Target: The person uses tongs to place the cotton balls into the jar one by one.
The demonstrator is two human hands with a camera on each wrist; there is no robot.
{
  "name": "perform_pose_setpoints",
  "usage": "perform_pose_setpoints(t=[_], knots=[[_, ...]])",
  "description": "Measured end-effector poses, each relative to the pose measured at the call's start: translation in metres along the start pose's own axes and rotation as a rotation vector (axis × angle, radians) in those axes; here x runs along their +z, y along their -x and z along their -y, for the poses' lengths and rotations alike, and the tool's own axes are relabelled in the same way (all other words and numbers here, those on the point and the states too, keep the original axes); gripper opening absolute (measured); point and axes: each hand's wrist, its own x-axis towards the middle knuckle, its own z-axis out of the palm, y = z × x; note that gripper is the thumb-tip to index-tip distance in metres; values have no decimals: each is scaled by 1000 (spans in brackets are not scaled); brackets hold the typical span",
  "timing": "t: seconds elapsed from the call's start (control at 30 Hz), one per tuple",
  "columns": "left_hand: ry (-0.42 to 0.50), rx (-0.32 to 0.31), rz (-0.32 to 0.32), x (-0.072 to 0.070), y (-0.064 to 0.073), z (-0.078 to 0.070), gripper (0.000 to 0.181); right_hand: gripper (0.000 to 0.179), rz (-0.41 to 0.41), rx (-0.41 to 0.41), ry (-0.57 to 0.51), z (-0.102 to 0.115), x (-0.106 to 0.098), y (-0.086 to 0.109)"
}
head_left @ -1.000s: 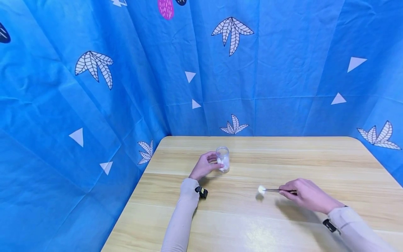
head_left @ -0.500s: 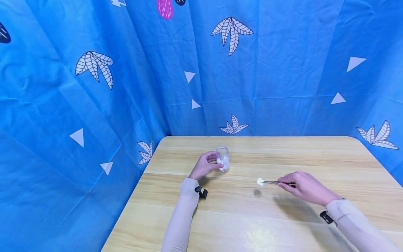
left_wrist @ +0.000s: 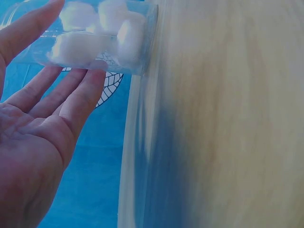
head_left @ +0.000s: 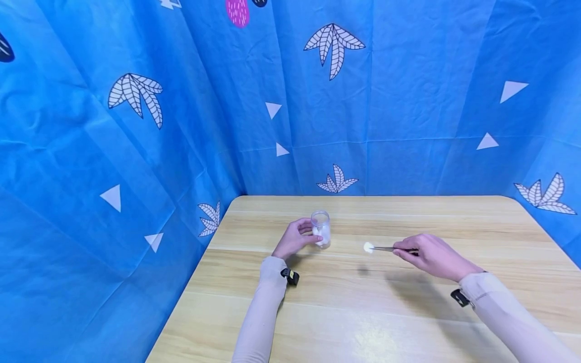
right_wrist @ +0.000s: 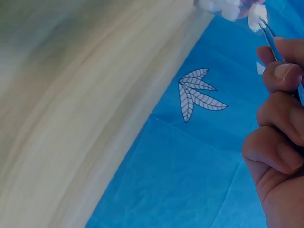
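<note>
A clear jar without a lid stands upright on the table, with several white cotton balls inside. My left hand holds it from the left, thumb in front and fingers around the far side. In the left wrist view the fingertips touch the jar's wall. To the right, my right hand grips metal tweezers between thumb and curled fingers. Their tips pinch one cotton ball, raised above the table and apart from the jar. The right wrist view shows the same cotton ball at the tweezers' tips.
The light wooden table has rounded far corners. A blue curtain with white leaf and triangle prints hangs behind it and along its left side. Black straps with small buckles sit on both wrists.
My right hand has moved left and away from me, rising with the tweezers and cotton ball, so the ball is closer to the jar. The left hand and jar have stayed still.
</note>
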Motion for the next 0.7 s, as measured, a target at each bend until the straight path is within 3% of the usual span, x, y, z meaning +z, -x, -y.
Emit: perform_pose_setpoints(t=[0.7], knots=[[-12, -5, -3, 0, 0, 0, 56, 15, -7, -9, -11, 12, -5, -50]])
